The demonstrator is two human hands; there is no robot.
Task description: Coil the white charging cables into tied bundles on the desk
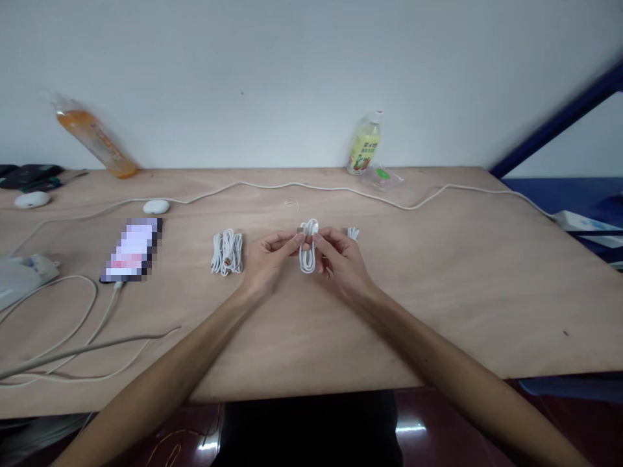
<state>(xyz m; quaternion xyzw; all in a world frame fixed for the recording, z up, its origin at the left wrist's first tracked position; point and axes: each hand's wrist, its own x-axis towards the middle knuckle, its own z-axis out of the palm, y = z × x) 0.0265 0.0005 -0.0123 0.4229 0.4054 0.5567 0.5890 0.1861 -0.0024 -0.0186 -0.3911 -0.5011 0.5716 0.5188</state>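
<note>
Between my two hands, a coiled white cable (307, 262) is held up over the middle of the table. My left hand (268, 259) pinches it from the left with thumb and fingers. From the right, my right hand (344, 261) grips the same coil near its top. Several bundled white cables (227, 251) lie side by side just left of my left hand. Another white cable bundle (353, 233) shows behind my right hand, partly hidden by it.
A phone (132, 250) with a plugged-in cord lies left, near a white earbud case (156, 207). A long white cord (302, 186) crosses the back of the wooden table (462, 285). An orange drink bottle (97, 139) and a yellow-green bottle (365, 146) lean on the wall.
</note>
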